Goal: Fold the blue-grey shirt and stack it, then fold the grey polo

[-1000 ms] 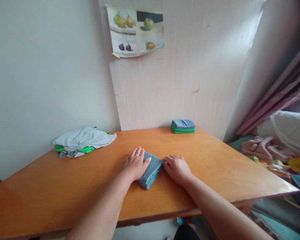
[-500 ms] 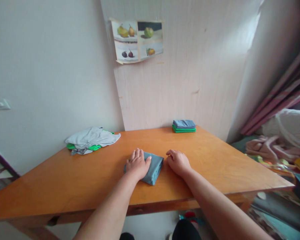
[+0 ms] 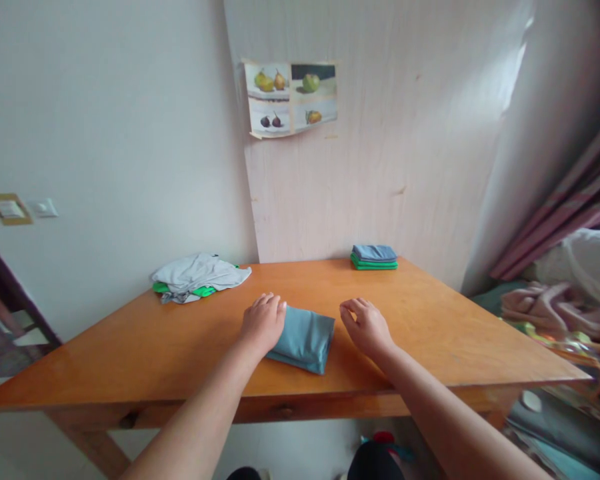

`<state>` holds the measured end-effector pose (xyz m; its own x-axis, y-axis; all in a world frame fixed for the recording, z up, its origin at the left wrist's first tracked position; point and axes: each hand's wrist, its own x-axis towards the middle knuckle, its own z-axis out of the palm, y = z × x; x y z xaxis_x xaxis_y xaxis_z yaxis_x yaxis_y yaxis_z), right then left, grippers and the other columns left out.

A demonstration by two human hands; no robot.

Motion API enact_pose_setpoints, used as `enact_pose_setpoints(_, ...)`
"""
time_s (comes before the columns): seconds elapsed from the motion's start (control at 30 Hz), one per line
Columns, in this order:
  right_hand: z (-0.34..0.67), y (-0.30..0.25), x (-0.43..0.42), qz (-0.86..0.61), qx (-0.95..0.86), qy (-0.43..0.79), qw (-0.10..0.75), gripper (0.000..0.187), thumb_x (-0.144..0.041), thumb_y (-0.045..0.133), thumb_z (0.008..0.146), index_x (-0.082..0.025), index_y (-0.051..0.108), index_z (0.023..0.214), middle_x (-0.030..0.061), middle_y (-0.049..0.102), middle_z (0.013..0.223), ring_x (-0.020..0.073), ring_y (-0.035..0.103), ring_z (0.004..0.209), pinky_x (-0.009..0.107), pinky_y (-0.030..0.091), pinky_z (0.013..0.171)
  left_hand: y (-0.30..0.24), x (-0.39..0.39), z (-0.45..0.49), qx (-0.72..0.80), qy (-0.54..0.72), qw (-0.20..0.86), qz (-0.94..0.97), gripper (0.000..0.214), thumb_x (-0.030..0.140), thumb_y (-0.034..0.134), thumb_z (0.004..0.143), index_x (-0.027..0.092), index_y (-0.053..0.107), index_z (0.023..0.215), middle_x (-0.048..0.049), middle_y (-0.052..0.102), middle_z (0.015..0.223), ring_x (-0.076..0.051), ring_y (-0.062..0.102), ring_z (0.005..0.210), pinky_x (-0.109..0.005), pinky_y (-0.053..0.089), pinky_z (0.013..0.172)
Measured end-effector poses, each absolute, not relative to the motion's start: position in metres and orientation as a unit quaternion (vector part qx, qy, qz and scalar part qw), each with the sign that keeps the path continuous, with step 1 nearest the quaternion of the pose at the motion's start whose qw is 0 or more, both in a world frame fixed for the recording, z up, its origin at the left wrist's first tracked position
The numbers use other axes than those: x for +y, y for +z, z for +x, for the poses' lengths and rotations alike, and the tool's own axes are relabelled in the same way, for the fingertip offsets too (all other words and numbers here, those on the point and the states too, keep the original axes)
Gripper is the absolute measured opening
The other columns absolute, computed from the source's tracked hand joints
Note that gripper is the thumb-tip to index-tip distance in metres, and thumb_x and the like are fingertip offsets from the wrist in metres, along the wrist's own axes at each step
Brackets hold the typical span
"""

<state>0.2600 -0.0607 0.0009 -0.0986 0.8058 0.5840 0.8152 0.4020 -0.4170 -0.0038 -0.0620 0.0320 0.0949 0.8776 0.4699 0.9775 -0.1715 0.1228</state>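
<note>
A folded blue-grey garment (image 3: 304, 339) lies near the front of the wooden table (image 3: 205, 360). My left hand (image 3: 264, 323) is at its left end, fingers bent over the edge and their tips partly hidden, and appears to grip it. To the right of the garment, a small gap away, my right hand (image 3: 367, 327) is held with loosely curled fingers; a gap shows between thumb and forefinger, and nothing is in it.
A loose heap of grey and green clothes (image 3: 200, 275) lies at the back left. At the back right sits a neat folded stack (image 3: 374, 257), blue-grey over green. A fruit picture (image 3: 291, 100) hangs on the board behind. Bedding (image 3: 560, 307) is beyond the table's right side.
My left hand has gone from lying flat on the garment to its left edge. The garment has turned slightly, showing more of its top. My right hand stays beside it; the view has shifted left.
</note>
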Motion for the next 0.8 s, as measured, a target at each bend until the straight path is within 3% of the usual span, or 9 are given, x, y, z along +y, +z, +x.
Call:
enact_pose_setpoints(0.1, 0.242, 0.011, -0.074, -0.509, -0.777, 0.008, 0.371, 0.032, -0.038, 0.046, 0.101, -0.023, 0.073, 0.107, 0.0076, 0.074, 0.112, 0.0221, 0.066, 0.107, 0.035, 0.046, 0.095, 0.025, -0.058, -0.005, -0.597, -0.224, 0.093, -0.765, 0.045, 0.036, 0.034, 0.104, 0.015, 0.062, 0.132, -0.0154, 0.057, 0.147, -0.028, 0.047, 0.141, -0.044, 0.037, 0.116)
enact_pose_setpoints(0.17, 0.228, 0.017, -0.082, -0.478, -0.807, 0.011, 0.346, 0.038, -0.043, 0.044, 0.103, -0.024, 0.070, 0.121, 0.0083, 0.070, 0.129, 0.0233, 0.061, 0.122, 0.039, 0.043, 0.104, 0.019, -0.058, -0.002, -0.589, -0.208, 0.071, -0.778, 0.048, 0.039, 0.031, 0.105, 0.017, 0.056, 0.140, -0.0130, 0.049, 0.155, -0.029, 0.040, 0.146, -0.051, 0.032, 0.118)
enact_pose_setpoints(0.33, 0.208, 0.018, -0.099, -0.462, -0.856, 0.024, 0.230, 0.063, -0.058, 0.040, 0.101, -0.020, 0.048, 0.150, 0.0120, 0.042, 0.159, 0.0310, 0.028, 0.151, 0.058, 0.018, 0.122, 0.008, -0.064, 0.000, -0.601, -0.155, 0.018, -0.784, 0.056, 0.050, 0.029, 0.104, 0.025, 0.044, 0.152, -0.0081, 0.034, 0.164, -0.030, 0.023, 0.154, -0.066, 0.014, 0.121)
enact_pose_setpoints(0.5, 0.210, 0.003, -0.108, -0.493, -0.852, 0.042, 0.172, 0.069, -0.063, 0.033, 0.101, -0.023, 0.035, 0.158, 0.0102, 0.029, 0.164, 0.0325, 0.017, 0.154, 0.068, 0.006, 0.121, -0.001, -0.068, 0.000, -0.615, -0.151, 0.022, -0.774, 0.063, 0.055, 0.025, 0.102, 0.024, 0.039, 0.156, -0.0075, 0.032, 0.164, -0.031, 0.021, 0.155, -0.067, 0.007, 0.121)
enact_pose_setpoints(0.8, 0.213, -0.005, -0.111, -0.507, -0.846, 0.040, 0.162, 0.069, -0.063, 0.029, 0.102, -0.026, 0.028, 0.160, 0.0065, 0.023, 0.166, 0.0307, 0.014, 0.155, 0.068, 0.004, 0.121, -0.010, -0.072, 0.000, -0.626, -0.159, 0.045, -0.762, 0.065, 0.058, 0.026, 0.102, 0.024, 0.038, 0.156, -0.0090, 0.037, 0.162, -0.033, 0.026, 0.152, -0.067, 0.012, 0.121)
